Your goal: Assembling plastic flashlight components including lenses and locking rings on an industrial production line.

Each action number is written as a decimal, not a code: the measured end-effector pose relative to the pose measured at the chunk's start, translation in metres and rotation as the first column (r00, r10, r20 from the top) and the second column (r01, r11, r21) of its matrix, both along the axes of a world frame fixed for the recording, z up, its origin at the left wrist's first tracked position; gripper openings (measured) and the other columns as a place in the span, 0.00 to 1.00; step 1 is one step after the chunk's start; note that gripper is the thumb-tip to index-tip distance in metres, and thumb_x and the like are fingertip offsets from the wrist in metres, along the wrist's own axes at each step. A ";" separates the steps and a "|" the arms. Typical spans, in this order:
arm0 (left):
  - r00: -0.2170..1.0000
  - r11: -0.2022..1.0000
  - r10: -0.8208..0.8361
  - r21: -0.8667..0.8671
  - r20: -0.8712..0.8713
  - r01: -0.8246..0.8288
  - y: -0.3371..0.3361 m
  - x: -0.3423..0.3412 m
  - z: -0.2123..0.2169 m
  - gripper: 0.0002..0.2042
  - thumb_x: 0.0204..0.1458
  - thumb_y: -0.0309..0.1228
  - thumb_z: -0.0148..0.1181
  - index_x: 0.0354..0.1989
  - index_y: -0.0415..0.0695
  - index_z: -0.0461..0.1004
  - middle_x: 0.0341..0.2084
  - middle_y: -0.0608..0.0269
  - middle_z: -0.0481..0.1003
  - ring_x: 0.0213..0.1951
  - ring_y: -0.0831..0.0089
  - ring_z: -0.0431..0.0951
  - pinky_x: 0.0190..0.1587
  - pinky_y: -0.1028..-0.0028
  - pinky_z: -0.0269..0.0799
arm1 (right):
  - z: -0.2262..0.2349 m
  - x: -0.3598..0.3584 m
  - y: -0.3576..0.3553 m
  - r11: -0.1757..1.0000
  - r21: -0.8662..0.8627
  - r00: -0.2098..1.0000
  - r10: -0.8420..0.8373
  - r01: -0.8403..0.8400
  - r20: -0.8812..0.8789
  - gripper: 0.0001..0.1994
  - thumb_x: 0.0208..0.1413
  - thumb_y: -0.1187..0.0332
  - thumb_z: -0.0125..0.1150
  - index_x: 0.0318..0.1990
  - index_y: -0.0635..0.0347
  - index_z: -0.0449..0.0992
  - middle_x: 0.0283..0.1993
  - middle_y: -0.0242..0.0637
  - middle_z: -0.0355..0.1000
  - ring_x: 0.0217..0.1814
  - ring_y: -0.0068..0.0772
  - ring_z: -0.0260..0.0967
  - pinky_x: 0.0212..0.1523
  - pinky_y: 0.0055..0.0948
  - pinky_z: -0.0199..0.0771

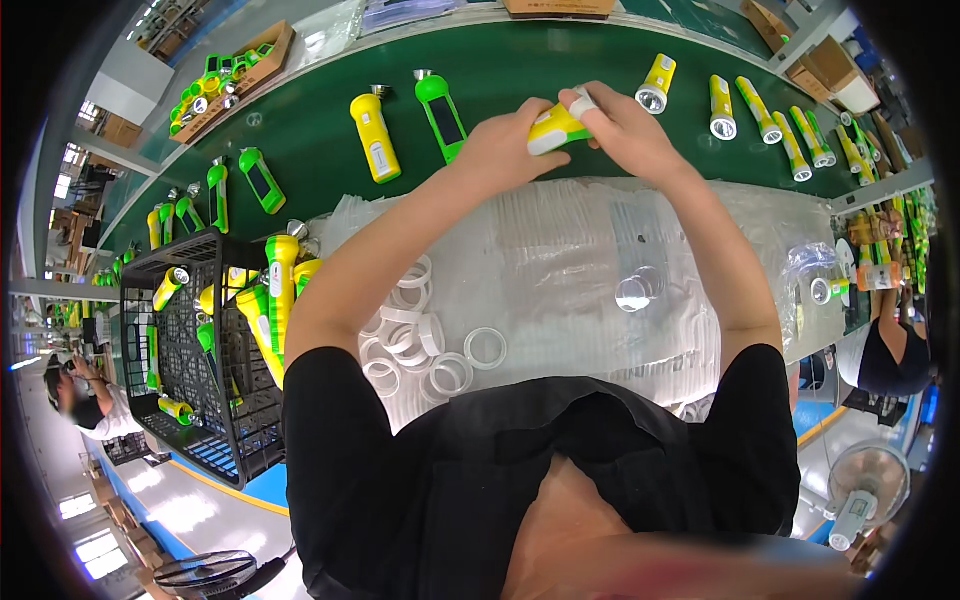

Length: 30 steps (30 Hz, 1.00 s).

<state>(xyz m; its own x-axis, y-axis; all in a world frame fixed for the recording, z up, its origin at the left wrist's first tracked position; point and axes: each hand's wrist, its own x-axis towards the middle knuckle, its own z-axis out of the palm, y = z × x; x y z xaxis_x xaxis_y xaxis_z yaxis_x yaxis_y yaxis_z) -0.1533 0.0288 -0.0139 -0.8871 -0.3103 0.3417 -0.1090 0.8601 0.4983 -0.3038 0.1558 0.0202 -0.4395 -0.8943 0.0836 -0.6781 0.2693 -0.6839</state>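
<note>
Over the flat green work surface [310, 130], beyond the sheeting, I log one yellow-and-green hand torch with a white panel [553, 132], apparently moulded plastic, held tilted between two bare hands.

Left hand [508, 146]: clamped on the torch's left part, thumb at the near side, fingers at the far. Right hand [630, 132]: fingers closed about its right part, one finger wrapped in white. Which end carries the lamp I cannot tell; the fingers cover too much.

Handling, as I judge it: light; stiff shell, little give; smooth, so somewhat slippery to dry fingers; casing sturdy, any lens or reflector the part easily marked. Best hold, in my estimate: one hand around the middle of the body, the other at the rim of the head, off the lens face.

Nearby, I count: one yellow torch with a silver reflector cup [375, 140]; one green torch with a dark panel [440, 115], just beside the left hand; one yellow torch with a round silver lamp face [657, 82], near the right. Nearer the body: translucent, wrinkled plastic sheeting [560, 255] and loose white rings [486, 330].
</note>
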 end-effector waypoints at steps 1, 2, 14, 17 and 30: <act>0.999 0.990 0.011 0.141 0.041 -0.016 0.009 0.005 0.006 0.29 0.45 0.44 0.68 0.54 0.45 0.65 0.38 0.50 0.78 0.40 0.51 0.79 0.41 0.59 0.74 | 0.004 0.000 0.009 1.000 0.007 1.000 -0.009 0.009 0.004 0.31 0.60 0.42 0.42 0.47 0.66 0.71 0.39 0.47 0.75 0.41 0.46 0.74 0.45 0.36 0.71; 0.996 0.964 -0.038 0.265 0.079 0.015 0.015 0.014 0.011 0.36 0.44 0.49 0.69 0.58 0.43 0.61 0.44 0.46 0.75 0.46 0.49 0.76 0.47 0.60 0.72 | 0.011 0.004 0.018 0.989 -0.091 0.990 0.125 -0.119 0.061 0.28 0.61 0.45 0.46 0.51 0.65 0.70 0.43 0.44 0.73 0.44 0.38 0.72 0.45 0.32 0.71; 0.916 0.802 -0.296 0.451 -0.270 0.392 0.093 0.078 -0.031 0.42 0.52 0.37 0.67 0.68 0.41 0.44 0.55 0.46 0.68 0.56 0.54 0.71 0.59 0.62 0.65 | 0.028 0.088 0.092 0.957 -0.038 0.938 0.275 -0.288 -0.210 0.26 0.53 0.52 0.64 0.53 0.59 0.68 0.36 0.45 0.76 0.35 0.48 0.75 0.35 0.37 0.73; 0.926 0.873 -0.080 0.423 -0.369 0.243 0.094 0.096 -0.024 0.46 0.44 0.32 0.73 0.69 0.45 0.47 0.51 0.51 0.72 0.49 0.57 0.77 0.53 0.62 0.72 | 0.022 0.098 0.098 0.969 -0.073 0.944 0.210 -0.235 -0.255 0.27 0.50 0.49 0.66 0.51 0.57 0.70 0.34 0.45 0.77 0.34 0.49 0.76 0.33 0.39 0.73; 0.903 0.981 -0.072 0.132 -0.424 0.140 0.111 0.115 0.006 0.23 0.42 0.21 0.70 0.50 0.46 0.73 0.44 0.60 0.77 0.45 0.65 0.78 0.47 0.70 0.74 | 0.046 0.098 0.100 0.816 -0.092 0.798 0.525 -0.571 -0.296 0.27 0.51 0.68 0.63 0.61 0.60 0.67 0.54 0.42 0.66 0.52 0.42 0.69 0.52 0.35 0.71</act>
<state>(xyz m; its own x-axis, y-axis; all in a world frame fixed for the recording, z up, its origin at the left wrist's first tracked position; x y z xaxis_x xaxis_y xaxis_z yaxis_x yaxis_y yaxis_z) -0.0382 0.1398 -0.0075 -0.7055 -0.3018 0.6413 0.2247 0.7630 0.6062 -0.2057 0.2562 0.0663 0.1763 -0.9402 0.2916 -0.8270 -0.3021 -0.4740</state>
